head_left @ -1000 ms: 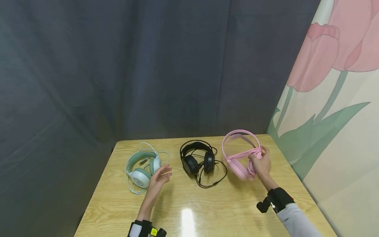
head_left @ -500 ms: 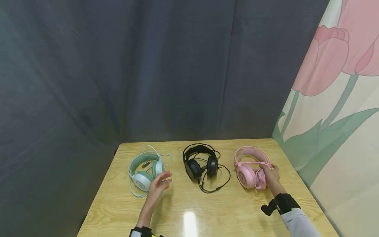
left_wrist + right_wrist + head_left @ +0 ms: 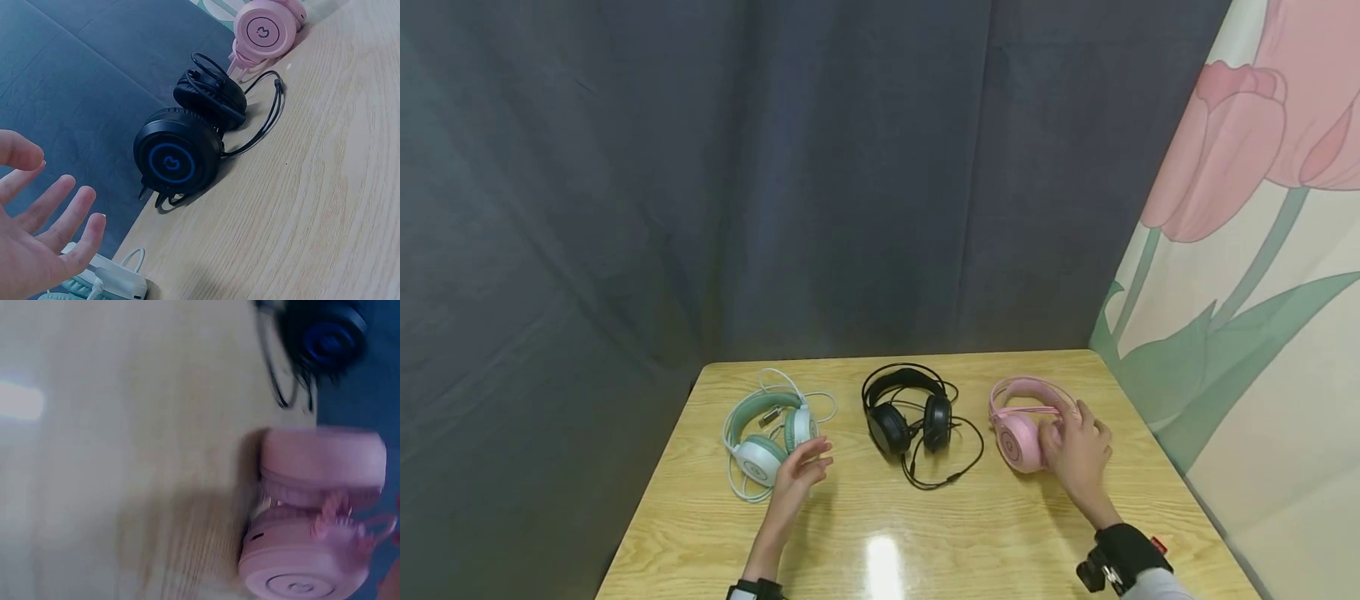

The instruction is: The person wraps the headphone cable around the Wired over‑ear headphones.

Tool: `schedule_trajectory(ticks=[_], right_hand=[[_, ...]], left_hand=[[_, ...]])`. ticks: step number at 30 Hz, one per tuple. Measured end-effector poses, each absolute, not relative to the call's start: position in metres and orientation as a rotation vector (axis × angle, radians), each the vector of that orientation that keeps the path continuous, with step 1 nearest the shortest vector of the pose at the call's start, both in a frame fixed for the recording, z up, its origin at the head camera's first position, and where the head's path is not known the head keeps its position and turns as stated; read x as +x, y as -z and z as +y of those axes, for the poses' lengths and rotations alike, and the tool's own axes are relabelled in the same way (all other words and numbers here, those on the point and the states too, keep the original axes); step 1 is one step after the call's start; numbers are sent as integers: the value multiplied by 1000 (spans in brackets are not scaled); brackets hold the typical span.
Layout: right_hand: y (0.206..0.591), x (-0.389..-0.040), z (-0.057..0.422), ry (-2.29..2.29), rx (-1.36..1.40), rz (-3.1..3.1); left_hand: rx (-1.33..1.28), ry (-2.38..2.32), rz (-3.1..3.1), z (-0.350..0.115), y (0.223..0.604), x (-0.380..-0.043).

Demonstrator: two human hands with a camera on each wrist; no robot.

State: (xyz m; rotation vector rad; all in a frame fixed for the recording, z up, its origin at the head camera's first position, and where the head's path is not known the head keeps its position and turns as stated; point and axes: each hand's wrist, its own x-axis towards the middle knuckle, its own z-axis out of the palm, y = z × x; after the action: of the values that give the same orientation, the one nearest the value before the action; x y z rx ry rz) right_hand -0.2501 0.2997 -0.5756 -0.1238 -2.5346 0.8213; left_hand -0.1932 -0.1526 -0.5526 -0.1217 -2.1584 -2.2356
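The right hand (image 3: pixel 1078 458) is released, its fingers spread over the right ear cup of the pink over-ear headphones (image 3: pixel 1018 442), which rest at the far right of the wooden table (image 3: pixel 962 533); contact cannot be determined. The left hand (image 3: pixel 797 475), fingers loose and grasping nothing, is at the near right side of the white-and-mint headphones (image 3: pixel 760 458), and black headphones (image 3: pixel 889 429) lie between the two pairs.

Dark curtain (image 3: pixel 880 183) behind wooden table (image 3: pixel 970 542), tulip-patterned wall (image 3: pixel 1292 383) at right.
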Motion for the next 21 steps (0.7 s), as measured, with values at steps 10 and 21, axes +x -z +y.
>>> schedule_trajectory(ticks=[10,21], right_hand=[[599,-238,286,-372,295,-2471],[585,-254,268,-382,192,-2480]], left_hand=[[-73,2184,-2078,-149,555,-199],[28,2253,-2007,-151,555,-196]])
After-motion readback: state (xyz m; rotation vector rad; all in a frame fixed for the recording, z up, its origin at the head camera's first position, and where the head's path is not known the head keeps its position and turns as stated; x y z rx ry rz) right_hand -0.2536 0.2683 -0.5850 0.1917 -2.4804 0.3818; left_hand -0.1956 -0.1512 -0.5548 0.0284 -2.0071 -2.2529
